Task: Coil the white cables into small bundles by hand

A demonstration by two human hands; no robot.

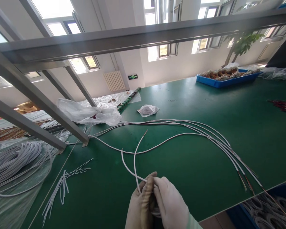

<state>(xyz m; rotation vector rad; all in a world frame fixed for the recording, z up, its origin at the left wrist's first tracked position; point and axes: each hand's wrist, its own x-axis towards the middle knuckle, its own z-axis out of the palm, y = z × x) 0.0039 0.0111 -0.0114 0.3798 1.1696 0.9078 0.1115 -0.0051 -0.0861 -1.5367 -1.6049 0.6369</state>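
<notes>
My left hand [139, 206], in a soiled white glove, is closed around a white cable [135, 159] near the front edge of the table. Two ends of cable stick up out of the grip and cross each other; the upper one shows a bare tip. Against it presses my right hand [173, 200], also gloved, with its fingers bent and closed at the same spot. What lies between the palms is mostly hidden. Beyond the hands, several long white cables [181, 122] curve across the green table [181, 159], their stripped ends hanging over the right front edge.
Short white ties [64, 183] lie at left, near a coil of cable [16, 162] on plastic sheeting. A metal frame [50, 108] stands over the left side. Farther off are a small bagged bundle [148, 110] and a blue tray [219, 83]. A blue bin [238, 216] holds coils below right.
</notes>
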